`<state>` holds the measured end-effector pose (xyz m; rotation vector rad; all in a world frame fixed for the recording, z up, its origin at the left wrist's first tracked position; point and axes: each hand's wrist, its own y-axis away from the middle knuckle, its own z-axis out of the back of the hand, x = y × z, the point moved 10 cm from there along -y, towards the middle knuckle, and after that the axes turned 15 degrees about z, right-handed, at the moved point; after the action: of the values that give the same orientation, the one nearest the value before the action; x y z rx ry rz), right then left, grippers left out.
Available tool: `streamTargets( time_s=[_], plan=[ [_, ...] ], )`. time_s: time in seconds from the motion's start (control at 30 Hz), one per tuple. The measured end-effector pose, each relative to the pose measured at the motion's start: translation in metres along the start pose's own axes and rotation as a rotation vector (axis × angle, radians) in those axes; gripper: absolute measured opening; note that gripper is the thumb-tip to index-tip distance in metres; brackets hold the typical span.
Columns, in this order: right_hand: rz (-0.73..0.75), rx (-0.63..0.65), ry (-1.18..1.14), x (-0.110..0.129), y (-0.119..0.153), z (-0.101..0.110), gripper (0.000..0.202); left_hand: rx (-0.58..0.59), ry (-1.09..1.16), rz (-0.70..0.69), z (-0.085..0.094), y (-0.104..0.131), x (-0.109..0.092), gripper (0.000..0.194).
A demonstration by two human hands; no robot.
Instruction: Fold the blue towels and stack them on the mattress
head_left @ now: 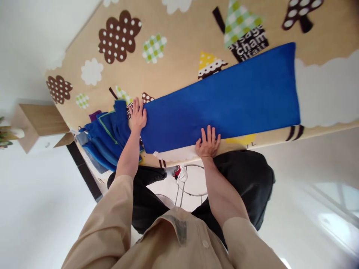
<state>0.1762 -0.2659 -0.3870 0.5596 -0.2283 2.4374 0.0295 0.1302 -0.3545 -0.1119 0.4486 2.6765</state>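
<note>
Head camera view, looking steeply down a person's own body at a work surface. A long blue cloth (224, 101), folded into a narrow strip, lies flat across a tan table cover (179, 48) printed with brown polka-dot trees, green checked trees, white clouds and a yellow triangle tree, plus a dark patch of white lettering. The strip runs from near the left hand out towards the upper right, where its far end sits beside a large white cloud shape.

Left hand (138, 115) rests flat on the left end of the cloth, fingers spread open and pressing down, gripping nothing. Right hand (208, 142) lies flat on the cloth's near edge, fingers also spread apart and pressing, palm down, with a strip of white fabric (175, 154) showing just under that edge.

Just left of the left hand, touching it, a pile of blue cloths (105, 138) lies bunched in folds at the table's corner, some with pale green trim.

Both arms wear beige sleeves (101, 224), and dark trousers (246, 175) show below the table edge. Between the legs a wire metal frame (186, 183) stands on a pale glossy floor (308, 209). Off to the far left, a light wooden cabinet (39, 119) stands against a white wall.
</note>
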Motion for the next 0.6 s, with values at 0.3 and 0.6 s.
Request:
streamTargets(
  time_s=[0.3, 0.6],
  plan=[
    [-0.016, 0.048, -0.031, 0.006, -0.006, 0.004, 0.064, 0.100, -0.016, 0.279, -0.049, 0.198, -0.005, 0.069],
    [-0.022, -0.049, -0.242, 0.011, -0.006, 0.028, 0.059, 0.337, 0.016, 0.282, -0.114, 0.376, 0.033, 0.087]
  ],
)
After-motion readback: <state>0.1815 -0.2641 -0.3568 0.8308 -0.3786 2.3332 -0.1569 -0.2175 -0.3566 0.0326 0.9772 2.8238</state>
